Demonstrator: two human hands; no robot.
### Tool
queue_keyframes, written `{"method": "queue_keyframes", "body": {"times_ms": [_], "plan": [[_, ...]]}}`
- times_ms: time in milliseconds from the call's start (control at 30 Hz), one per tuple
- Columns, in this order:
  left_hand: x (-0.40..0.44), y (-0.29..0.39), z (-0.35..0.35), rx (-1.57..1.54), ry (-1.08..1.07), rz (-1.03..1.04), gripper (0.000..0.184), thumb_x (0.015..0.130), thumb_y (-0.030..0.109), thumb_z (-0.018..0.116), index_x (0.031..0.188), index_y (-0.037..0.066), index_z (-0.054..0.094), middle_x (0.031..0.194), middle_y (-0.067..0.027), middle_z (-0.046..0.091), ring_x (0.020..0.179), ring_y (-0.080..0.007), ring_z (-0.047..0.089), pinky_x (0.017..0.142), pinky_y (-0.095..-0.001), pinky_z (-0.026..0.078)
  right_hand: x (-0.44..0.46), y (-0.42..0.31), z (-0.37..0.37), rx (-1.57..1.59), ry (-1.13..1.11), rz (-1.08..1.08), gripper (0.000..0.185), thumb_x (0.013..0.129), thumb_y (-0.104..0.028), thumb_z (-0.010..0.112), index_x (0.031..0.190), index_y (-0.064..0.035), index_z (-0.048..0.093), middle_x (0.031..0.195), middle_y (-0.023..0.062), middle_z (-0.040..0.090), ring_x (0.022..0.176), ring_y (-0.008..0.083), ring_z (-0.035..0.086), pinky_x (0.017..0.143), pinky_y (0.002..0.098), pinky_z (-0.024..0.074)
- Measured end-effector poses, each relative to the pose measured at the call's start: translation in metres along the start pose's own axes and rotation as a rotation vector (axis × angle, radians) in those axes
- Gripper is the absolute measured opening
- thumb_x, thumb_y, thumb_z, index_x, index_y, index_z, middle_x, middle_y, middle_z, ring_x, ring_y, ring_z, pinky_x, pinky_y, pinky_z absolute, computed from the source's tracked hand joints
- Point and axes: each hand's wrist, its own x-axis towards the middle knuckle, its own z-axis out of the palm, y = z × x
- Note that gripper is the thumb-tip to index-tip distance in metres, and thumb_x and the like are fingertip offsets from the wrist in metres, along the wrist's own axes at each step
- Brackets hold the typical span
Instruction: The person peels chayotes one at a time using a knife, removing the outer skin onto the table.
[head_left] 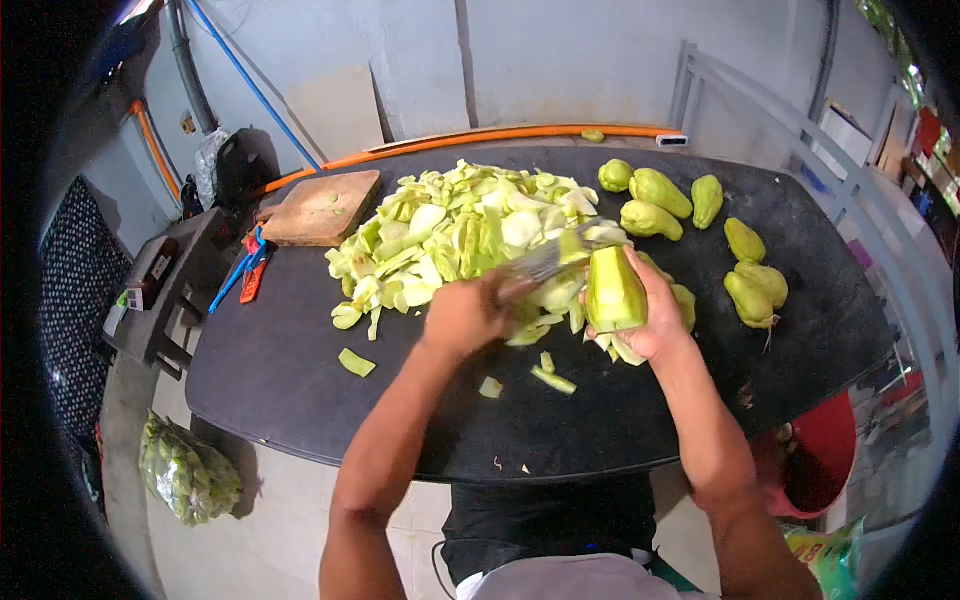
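Observation:
My left hand (pixel 466 316) is closed around the handle of a knife (pixel 545 264), whose blade is smeared by motion and points toward the chayote. In my right hand (pixel 661 312) is a partly peeled chayote (pixel 615 292), pale green with flat cut faces. A strip of peel seems to be at the blade, though blur hides the exact contact. Beyond both hands spreads a big heap of pale green peelings and slices (pixel 470 220). Several whole chayotes (pixel 655 192) lie to the right of the heap, and a few more (pixel 755 290) sit farther right.
A wooden cutting board (pixel 322 208) rests at the table's (pixel 290 370) left, beside an orange-and-blue tool (pixel 252 270). An orange pipe (pixel 430 142) runs along the back edge. On the floor are a bag of green produce (pixel 188 470) and a red bin (pixel 812 455).

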Motion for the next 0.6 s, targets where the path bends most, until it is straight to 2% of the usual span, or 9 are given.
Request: {"method": "queue_keyframes", "body": {"times_ms": [67,167,300,367,433,467,533,567,600], "plan": [[0.002,0.0,-0.009,0.018,-0.057,-0.116,0.043,0.083,0.022,0.068,0.125,0.014,0.066,0.088,-0.0166,0.072,0.074,-0.0333,0.07,0.067,-0.0416,0.057,0.0,-0.006,0.008,-0.005,-0.04,-0.019,0.047,0.099,-0.05,0.049,0.122,-0.0113,0.06,0.109,0.0123,0.067,0.095,0.0282,0.067,0.064,0.0544,0.0566],[-0.002,0.005,0.007,-0.008,0.066,-0.044,0.042,0.082,0.021,0.068,0.124,0.013,0.067,0.087,-0.0167,0.071,0.074,-0.0342,0.07,0.067,-0.0418,0.057,0.004,-0.004,0.004,0.184,0.04,0.041,0.048,0.099,-0.051,0.048,0.122,-0.0108,0.06,0.11,0.0129,0.067,0.1,0.0287,0.066,0.071,0.0567,0.0566],[-0.009,0.034,0.011,-0.027,0.161,0.173,0.06,0.079,0.015,0.07,0.137,0.011,0.056,0.084,-0.0163,0.07,0.072,-0.0345,0.069,0.065,-0.0419,0.056,0.005,0.009,-0.003,0.429,-0.021,0.011,0.05,0.099,-0.051,0.048,0.126,-0.0094,0.057,0.118,0.014,0.064,0.109,0.0311,0.062,0.083,0.0563,0.0552],[-0.014,0.045,0.015,0.042,0.207,0.359,0.079,0.07,0.014,0.075,0.145,0.008,0.048,0.077,-0.0102,0.066,0.064,-0.0299,0.066,0.06,-0.04,0.054,0.008,0.023,-0.008,0.607,0.006,-0.048,0.053,0.1,-0.051,0.047,0.133,-0.0095,0.053,0.129,0.0163,0.061,0.117,0.0338,0.059,0.09,0.0552,0.0541],[-0.016,0.058,0.013,0.106,0.232,0.519,0.088,0.065,0.016,0.078,0.146,0.006,0.046,0.073,-0.0065,0.062,0.06,-0.0271,0.063,0.056,-0.0389,0.053,0.004,0.019,-0.008,0.48,-0.126,0.052,0.051,0.1,-0.048,0.047,0.127,-0.0058,0.056,0.122,0.0171,0.064,0.112,0.032,0.062,0.096,0.0468,0.0526],[-0.016,0.061,0.015,0.128,0.258,0.583,0.092,0.061,0.019,0.078,0.146,0.004,0.047,0.067,-0.002,0.054,0.055,-0.0215,0.058,0.052,-0.0363,0.051,0.002,0.023,-0.008,0.524,-0.095,0.006,0.05,0.1,-0.046,0.046,0.129,-0.0061,0.055,0.123,0.0165,0.063,0.112,0.0309,0.062,0.098,0.0461,0.0512],[-0.018,0.068,0.014,0.151,0.266,0.611,0.086,0.063,0.02,0.077,0.144,0.003,0.05,0.066,-0.0014,0.053,0.055,-0.0198,0.058,0.052,-0.0353,0.05,0.004,0.025,-0.016,0.497,-0.101,0.01,0.047,0.103,-0.043,0.041,0.133,-0.0077,0.052,0.128,0.0137,0.061,0.118,0.0261,0.058,0.106,0.0443,0.0458],[-0.018,0.07,0.014,0.163,0.27,0.626,0.084,0.065,0.021,0.077,0.143,0.003,0.051,0.066,-0.001,0.052,0.055,-0.019,0.058,0.051,-0.0348,0.05,0.013,0.035,-0.038,0.428,-0.265,-0.068,0.047,0.105,-0.041,0.035,0.136,-0.0087,0.049,0.132,0.0121,0.058,0.123,0.0233,0.055,0.109,0.0438,0.0423],[-0.018,0.071,0.014,0.186,0.275,0.636,0.077,0.068,0.021,0.075,0.14,0.003,0.054,0.064,-0.0002,0.05,0.054,-0.0171,0.057,0.05,-0.0335,0.05,0.014,0.033,-0.042,0.988,-0.266,0.178,0.047,0.105,-0.042,0.034,0.135,-0.0087,0.049,0.132,0.0115,0.058,0.123,0.0231,0.055,0.109,0.0437,0.0421]]}}
